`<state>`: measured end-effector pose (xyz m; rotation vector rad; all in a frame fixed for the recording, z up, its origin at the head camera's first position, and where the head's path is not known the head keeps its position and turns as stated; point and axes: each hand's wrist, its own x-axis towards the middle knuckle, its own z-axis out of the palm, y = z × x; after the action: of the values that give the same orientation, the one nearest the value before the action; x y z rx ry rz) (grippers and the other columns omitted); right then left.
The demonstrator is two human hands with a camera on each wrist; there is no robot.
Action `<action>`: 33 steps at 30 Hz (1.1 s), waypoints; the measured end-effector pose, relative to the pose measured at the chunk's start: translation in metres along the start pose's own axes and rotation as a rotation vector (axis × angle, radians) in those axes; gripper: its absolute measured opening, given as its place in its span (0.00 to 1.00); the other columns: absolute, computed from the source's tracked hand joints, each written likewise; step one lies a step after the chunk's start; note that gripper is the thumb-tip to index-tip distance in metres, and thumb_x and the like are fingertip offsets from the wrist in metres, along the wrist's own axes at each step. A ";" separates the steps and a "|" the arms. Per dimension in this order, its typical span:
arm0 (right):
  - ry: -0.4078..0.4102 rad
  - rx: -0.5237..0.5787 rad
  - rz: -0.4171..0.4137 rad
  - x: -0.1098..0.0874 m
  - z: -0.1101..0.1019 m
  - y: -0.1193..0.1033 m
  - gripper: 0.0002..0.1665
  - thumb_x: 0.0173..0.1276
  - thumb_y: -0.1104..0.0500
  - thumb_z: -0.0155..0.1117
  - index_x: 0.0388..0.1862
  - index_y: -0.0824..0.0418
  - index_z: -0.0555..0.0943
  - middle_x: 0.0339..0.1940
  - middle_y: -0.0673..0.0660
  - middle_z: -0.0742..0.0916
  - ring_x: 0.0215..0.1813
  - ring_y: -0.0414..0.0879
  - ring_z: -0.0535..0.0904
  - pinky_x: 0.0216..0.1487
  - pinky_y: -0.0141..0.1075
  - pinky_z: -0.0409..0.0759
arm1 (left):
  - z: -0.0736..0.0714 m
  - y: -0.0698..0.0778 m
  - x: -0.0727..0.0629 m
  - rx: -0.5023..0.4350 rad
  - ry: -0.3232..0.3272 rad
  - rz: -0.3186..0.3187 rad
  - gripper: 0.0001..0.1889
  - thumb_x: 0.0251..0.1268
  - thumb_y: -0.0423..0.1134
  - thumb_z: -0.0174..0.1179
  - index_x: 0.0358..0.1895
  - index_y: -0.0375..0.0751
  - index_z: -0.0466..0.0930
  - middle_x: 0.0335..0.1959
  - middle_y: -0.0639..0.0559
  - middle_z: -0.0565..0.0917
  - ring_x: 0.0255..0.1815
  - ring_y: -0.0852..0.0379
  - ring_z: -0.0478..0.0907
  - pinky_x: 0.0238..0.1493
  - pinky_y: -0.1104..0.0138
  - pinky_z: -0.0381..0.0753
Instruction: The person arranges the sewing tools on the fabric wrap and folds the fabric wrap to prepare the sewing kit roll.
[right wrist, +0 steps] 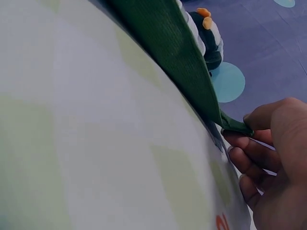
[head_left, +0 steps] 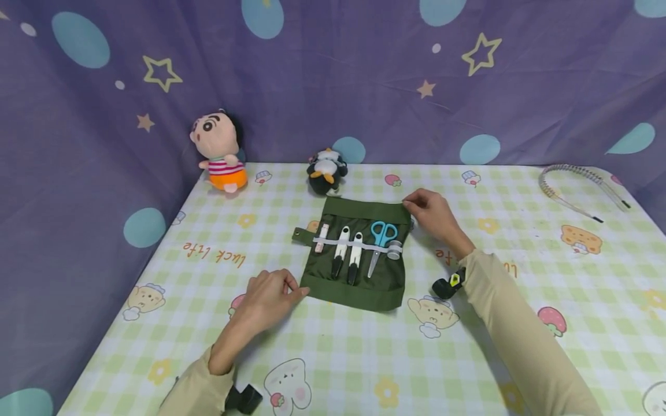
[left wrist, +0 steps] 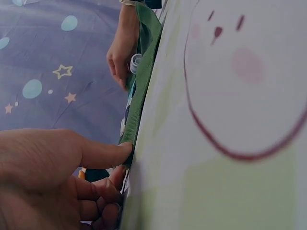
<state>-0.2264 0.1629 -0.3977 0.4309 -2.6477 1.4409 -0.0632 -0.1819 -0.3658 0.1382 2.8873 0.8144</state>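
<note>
A green fabric tool pouch (head_left: 364, 297) lies unfolded on the table, its snap tab (head_left: 304, 236) sticking out to the left. Under its pale elastic band sit a small pinkish-white stick (head_left: 322, 238), two white-and-black snips (head_left: 340, 251), blue-handled scissors (head_left: 384, 234) and a grey spool (head_left: 394, 249). My left hand (head_left: 273, 297) pinches the pouch's near left corner between thumb and fingers. At the far right corner, my right hand (head_left: 434, 216) pinches the fabric; in the right wrist view that corner (right wrist: 237, 127) is lifted between thumb and fingertips.
A plush doll (head_left: 224, 153) in a striped top stands at the back left. Behind the pouch is a penguin plush (head_left: 326, 171). A headband (head_left: 564, 169) lies at the back right. The checked tablecloth (head_left: 343, 358) ends at a purple curtain (head_left: 343, 81).
</note>
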 end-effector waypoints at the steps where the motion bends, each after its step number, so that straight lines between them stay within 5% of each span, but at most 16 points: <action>1: 0.000 -0.001 0.002 -0.001 -0.001 0.001 0.10 0.78 0.65 0.60 0.48 0.72 0.84 0.47 0.69 0.88 0.54 0.62 0.82 0.62 0.53 0.75 | 0.000 0.000 0.000 -0.003 0.000 0.002 0.12 0.71 0.45 0.69 0.31 0.44 0.83 0.20 0.54 0.75 0.25 0.55 0.70 0.47 0.50 0.69; 13: -0.019 -0.003 0.009 -0.010 -0.007 0.002 0.09 0.77 0.65 0.61 0.48 0.71 0.84 0.46 0.68 0.89 0.52 0.60 0.84 0.56 0.49 0.77 | -0.004 -0.004 0.003 -0.089 -0.004 0.071 0.11 0.71 0.39 0.67 0.28 0.45 0.80 0.19 0.57 0.77 0.21 0.59 0.72 0.34 0.59 0.73; 20: -0.025 -0.010 0.018 -0.013 -0.010 0.003 0.10 0.78 0.64 0.61 0.48 0.71 0.84 0.47 0.68 0.89 0.53 0.61 0.84 0.55 0.46 0.77 | -0.008 -0.003 0.006 -0.202 -0.035 0.029 0.08 0.70 0.39 0.66 0.32 0.44 0.80 0.23 0.54 0.79 0.23 0.56 0.73 0.32 0.61 0.73; 28: -0.033 -0.025 0.023 -0.018 -0.014 0.005 0.10 0.78 0.62 0.62 0.47 0.68 0.85 0.45 0.64 0.89 0.45 0.53 0.83 0.41 0.34 0.74 | -0.006 -0.006 0.006 -0.253 0.013 0.042 0.08 0.68 0.36 0.69 0.32 0.44 0.79 0.23 0.55 0.81 0.24 0.56 0.76 0.33 0.61 0.74; 33: -0.039 -0.036 0.026 -0.021 -0.018 0.005 0.10 0.78 0.62 0.62 0.47 0.68 0.86 0.44 0.63 0.89 0.47 0.54 0.83 0.44 0.37 0.76 | -0.003 -0.009 0.008 -0.304 0.063 0.052 0.08 0.67 0.34 0.69 0.33 0.44 0.78 0.22 0.54 0.83 0.24 0.56 0.78 0.34 0.61 0.75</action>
<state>-0.2086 0.1846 -0.3963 0.4262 -2.7148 1.4044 -0.0721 -0.1905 -0.3690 0.1564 2.7834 1.2742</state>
